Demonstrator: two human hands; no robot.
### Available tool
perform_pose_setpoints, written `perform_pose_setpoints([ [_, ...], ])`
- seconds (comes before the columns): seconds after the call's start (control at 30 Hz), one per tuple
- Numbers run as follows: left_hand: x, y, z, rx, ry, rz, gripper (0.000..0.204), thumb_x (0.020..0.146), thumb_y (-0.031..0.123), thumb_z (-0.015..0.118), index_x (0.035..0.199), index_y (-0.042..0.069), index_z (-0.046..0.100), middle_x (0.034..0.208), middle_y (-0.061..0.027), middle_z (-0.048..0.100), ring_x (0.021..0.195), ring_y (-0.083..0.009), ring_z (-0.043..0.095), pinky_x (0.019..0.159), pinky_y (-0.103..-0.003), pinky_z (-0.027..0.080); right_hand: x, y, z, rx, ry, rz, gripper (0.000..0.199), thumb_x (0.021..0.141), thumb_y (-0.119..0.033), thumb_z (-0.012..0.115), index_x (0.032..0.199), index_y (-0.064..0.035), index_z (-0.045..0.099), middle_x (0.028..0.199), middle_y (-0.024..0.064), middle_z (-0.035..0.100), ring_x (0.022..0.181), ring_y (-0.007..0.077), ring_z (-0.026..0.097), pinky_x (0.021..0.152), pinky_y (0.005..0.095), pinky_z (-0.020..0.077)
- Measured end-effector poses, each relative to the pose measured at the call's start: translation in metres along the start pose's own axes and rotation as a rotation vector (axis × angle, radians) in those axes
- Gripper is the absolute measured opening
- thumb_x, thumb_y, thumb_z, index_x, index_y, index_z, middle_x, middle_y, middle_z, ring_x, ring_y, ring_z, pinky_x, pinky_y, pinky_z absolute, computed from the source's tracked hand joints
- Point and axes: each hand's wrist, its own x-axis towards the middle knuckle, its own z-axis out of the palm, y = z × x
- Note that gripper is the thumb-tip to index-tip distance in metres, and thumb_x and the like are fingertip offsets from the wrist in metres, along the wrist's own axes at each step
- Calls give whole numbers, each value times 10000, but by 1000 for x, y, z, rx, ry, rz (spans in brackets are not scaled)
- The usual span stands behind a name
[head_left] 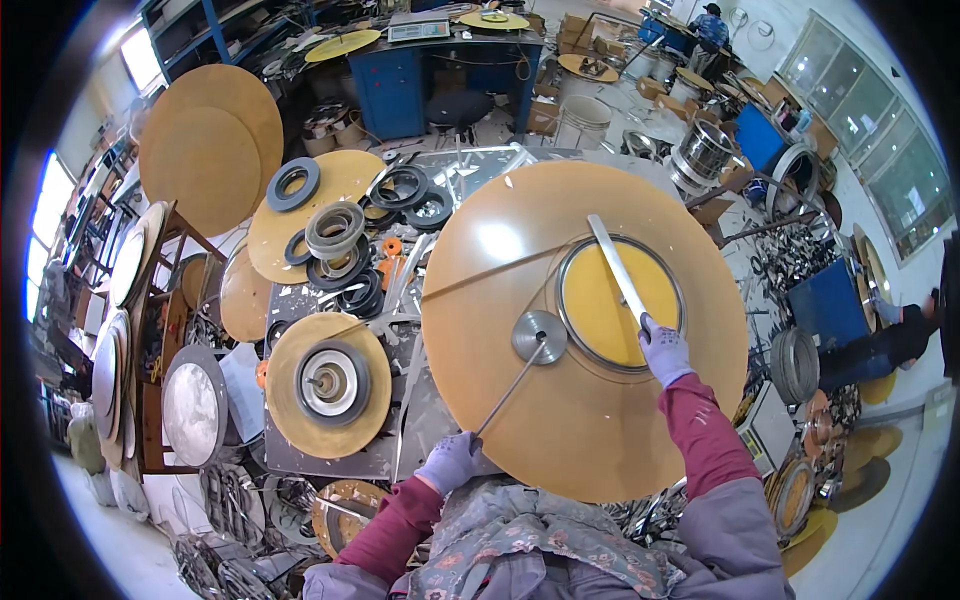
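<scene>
A large round tan disc (500,420) lies in front of me. On it rests a metal ring (563,300) around a yellow round centre (590,310). My right hand (664,350), in a light purple glove, is closed on the near end of a flat, silvery metal bar (615,262), which slants across the ring. My left hand (450,462), gloved too, is closed at the tan disc's near left edge on a thin metal rod (508,392). The rod's far end meets the hub of a small grey metal disc (524,338) beside the ring.
Left of the tan disc, a smaller yellow disc (290,425) carries stacked rings (310,385). Black and grey rings (404,187) crowd the table behind it. A blue desk (388,95) stands farther back. Another person's dark sleeve (880,340) shows at right; a distant person (709,30) is at back right.
</scene>
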Motion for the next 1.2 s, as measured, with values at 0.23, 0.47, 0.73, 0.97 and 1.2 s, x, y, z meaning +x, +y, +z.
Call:
perform_pose_setpoints([
  [0.23, 2, 2, -10, -12, 56, -57, 225, 908, 189, 518, 890, -23, 590, 821, -262, 627, 825, -422, 610, 721, -475, 475, 10, -11, 5, -40, -23, -80, 343, 905, -313, 511, 1195, -135, 554, 873, 164, 664, 843, 325, 645, 748, 447, 504],
  [0.47, 0, 2, -7, -17, 3, -34, 233, 920, 220, 496, 942, 6, 586, 866, -255, 634, 853, -424, 608, 754, -494, 471, 14, 8, 18, -62, 9, -51, 373, 907, -310, 508, 1231, -127, 534, 891, 174, 663, 849, 324, 646, 751, 449, 505],
  [0.73, 0, 0, 6, 6, 4, -3, 247, 920, 231, 495, 916, -1, 579, 852, -258, 631, 840, -422, 609, 739, -497, 472, 5, 12, -2, -44, -51, 56, 360, 888, -301, 535, 1225, -175, 545, 920, 164, 662, 868, 332, 639, 761, 444, 500],
  [0.97, 1, -1, 2, -21, 24, -21, 262, 923, 239, 487, 926, -5, 583, 857, -263, 631, 851, -420, 612, 749, -490, 474, 5, 12, 2, -10, -44, 30, 359, 879, -289, 544, 1219, -176, 545, 903, 170, 659, 853, 337, 639, 749, 450, 499],
  [1.2, -2, 10, 0, -16, 13, -29, 275, 909, 237, 509, 945, -14, 613, 862, -260, 633, 860, -421, 609, 757, -478, 475, 5, 13, 8, -40, -28, -29, 386, 906, -304, 506, 1266, -163, 510, 906, 180, 659, 868, 339, 638, 771, 451, 497],
])
